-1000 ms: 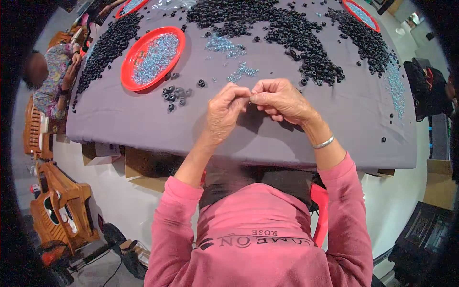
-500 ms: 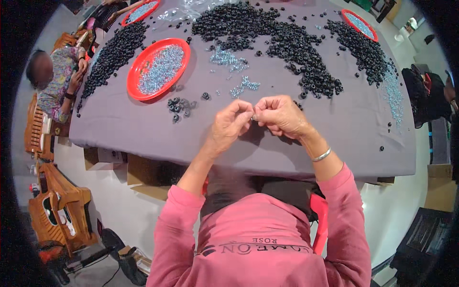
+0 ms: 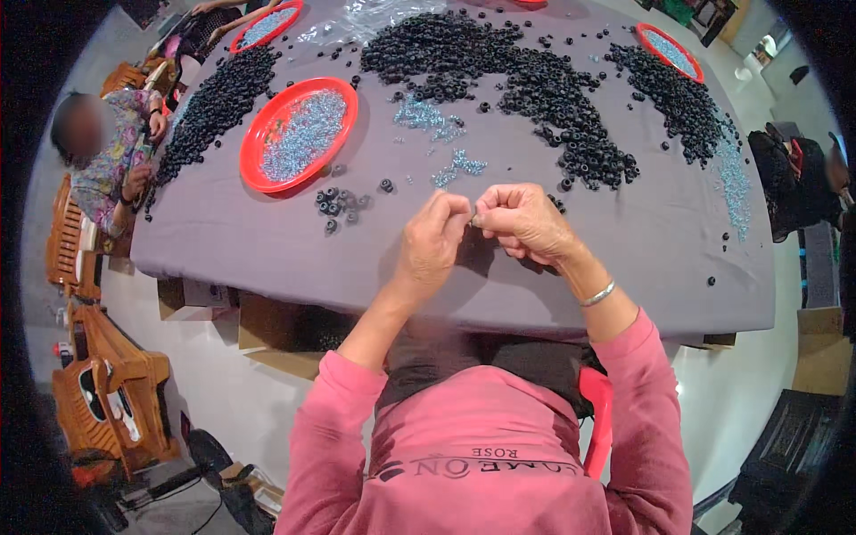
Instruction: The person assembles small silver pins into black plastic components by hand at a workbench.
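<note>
Over the near middle of the cloth, my left hand and my right hand meet at the fingertips. Thumb and fingers of each are pinched together. Between them is something tiny that the fingers mostly cover; its kind cannot be made out. Just beyond lie small silvery-blue pieces, with a further patch of silvery-blue pieces behind. To the left of my hands sits a small cluster of black ring-like beads. A red plate holding many silvery-blue pieces stands farther left.
Heaps of black beads spread across the grey tablecloth. Another red plate is at the far right. Clear plastic lies at the back. A co-worker is at the left edge. Cardboard boxes stand under the table.
My left hand has turned at the wrist and its fingers now point more upright. My right hand has hardly moved. The co-worker's lower hand at the left has dropped a little.
</note>
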{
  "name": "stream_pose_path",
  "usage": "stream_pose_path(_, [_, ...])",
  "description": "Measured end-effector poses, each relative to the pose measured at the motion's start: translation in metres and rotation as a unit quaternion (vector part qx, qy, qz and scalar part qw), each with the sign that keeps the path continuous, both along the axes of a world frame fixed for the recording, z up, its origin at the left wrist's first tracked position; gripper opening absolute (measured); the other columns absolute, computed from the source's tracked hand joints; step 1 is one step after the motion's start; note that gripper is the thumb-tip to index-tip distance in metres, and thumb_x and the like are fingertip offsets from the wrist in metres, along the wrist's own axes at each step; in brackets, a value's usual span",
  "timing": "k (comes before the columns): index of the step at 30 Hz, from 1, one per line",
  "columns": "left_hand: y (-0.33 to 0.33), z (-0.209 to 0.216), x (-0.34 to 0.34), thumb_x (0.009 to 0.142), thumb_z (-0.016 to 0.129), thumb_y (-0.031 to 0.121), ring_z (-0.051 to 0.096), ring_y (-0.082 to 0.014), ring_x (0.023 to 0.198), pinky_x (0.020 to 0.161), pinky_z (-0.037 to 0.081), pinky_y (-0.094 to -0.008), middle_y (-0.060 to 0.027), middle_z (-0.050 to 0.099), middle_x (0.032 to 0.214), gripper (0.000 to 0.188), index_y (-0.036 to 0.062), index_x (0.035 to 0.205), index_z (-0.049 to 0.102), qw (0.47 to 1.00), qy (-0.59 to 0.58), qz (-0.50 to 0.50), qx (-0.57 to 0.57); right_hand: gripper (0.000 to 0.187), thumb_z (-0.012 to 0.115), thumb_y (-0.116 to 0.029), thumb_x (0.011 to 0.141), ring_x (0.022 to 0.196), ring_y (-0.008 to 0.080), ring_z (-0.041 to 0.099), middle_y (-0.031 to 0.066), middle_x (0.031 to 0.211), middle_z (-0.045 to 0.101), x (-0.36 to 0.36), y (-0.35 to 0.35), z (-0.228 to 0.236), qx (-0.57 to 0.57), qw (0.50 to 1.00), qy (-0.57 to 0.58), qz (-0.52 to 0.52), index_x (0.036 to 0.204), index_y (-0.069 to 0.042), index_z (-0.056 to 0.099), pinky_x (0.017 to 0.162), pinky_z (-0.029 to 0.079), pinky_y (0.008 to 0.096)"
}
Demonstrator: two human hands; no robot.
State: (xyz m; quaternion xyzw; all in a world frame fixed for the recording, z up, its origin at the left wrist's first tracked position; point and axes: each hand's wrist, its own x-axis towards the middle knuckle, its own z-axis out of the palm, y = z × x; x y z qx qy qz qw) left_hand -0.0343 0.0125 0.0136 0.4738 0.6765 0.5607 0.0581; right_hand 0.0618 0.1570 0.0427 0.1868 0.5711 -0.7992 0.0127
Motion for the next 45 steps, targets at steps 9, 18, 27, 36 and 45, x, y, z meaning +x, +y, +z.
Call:
stream_pose_path(9, [-0.001, 0.002, 0.005, 0.088, 0.05, 0.001, 0.053, -0.0325, 0.072, 0.063, 0.043, -0.0359, -0.0158, 0.05, 0.079, 0.006, -0.001, 0.092, 0.048, 0.997, 0.051, 0.007, -0.05, 0.01, 0.063, -0.011, 0.081, 0.039, 0.0009, 0.036, 0.0003, 0.06, 0.053, 0.0, 0.003, 0.0, 0.042, 0.999, -0.005, 0.025, 0.076, -0.006, 0.056, 0.033, 0.027, 0.0173])
stream_pose_path(18, [-0.006, 0.001, 0.0, 0.09, 0.051, 0.009, 0.051, -0.0043, 0.058, 0.05, 0.041, -0.0203, -0.0004, 0.055, 0.071, 0.005, 0.0044, 0.093, 0.05, 0.944, -0.313, -0.088, -0.054, 0.007, 0.062, -0.006, 0.079, 0.04, 0.0009, 0.041, -0.0023, 0.059, 0.052, 0.001, 0.0, 0.0, 0.15, 0.985, 0.076, 0.038, 0.075, -0.005, 0.057, 0.035, 0.03, 0.0172])
stream_pose_path(27, [-0.012, 0.01, -0.01, 0.088, 0.055, 0.008, 0.051, -0.0041, 0.061, 0.048, 0.039, -0.0175, 0.0005, 0.053, 0.075, 0.005, 0.0052, 0.091, 0.053, 0.898, -0.41, -0.136, -0.079, 0.005, 0.058, 0.001, 0.076, 0.043, 0.0014, 0.043, -0.0028, 0.06, 0.052, 0.003, 0.001, 0.003, 0.162, 0.979, 0.108, 0.061, 0.075, -0.004, 0.057, 0.037, 0.033, 0.0165])
stream_pose_path(36, [-0.009, 0.006, -0.007, 0.086, 0.06, 0.007, 0.049, -0.0046, 0.058, 0.045, 0.037, -0.0174, 0.0011, 0.052, 0.074, 0.007, 0.005, 0.089, 0.054, 0.877, -0.455, -0.15, -0.029, 0.005, 0.057, 0.001, 0.075, 0.043, 0.0019, 0.045, -0.0024, 0.062, 0.053, 0.002, 0.006, 0.002, 0.157, 0.979, 0.105, 0.081, 0.076, -0.004, 0.058, 0.038, 0.034, 0.0168])
stream_pose_path(45, [-0.008, 0.01, -0.001, 0.084, 0.063, 0.006, 0.05, -0.0037, 0.059, 0.046, 0.035, -0.0158, 0.002, 0.053, 0.076, 0.01, 0.0073, 0.09, 0.054, 0.847, -0.517, -0.114, 0.056, 0.001, 0.058, -0.003, 0.079, 0.044, 0.0014, 0.044, -0.0018, 0.064, 0.055, 0.002, 0.0, 0.008, 0.155, 0.98, 0.12, 0.03, 0.081, -0.003, 0.059, 0.037, 0.034, 0.0163])
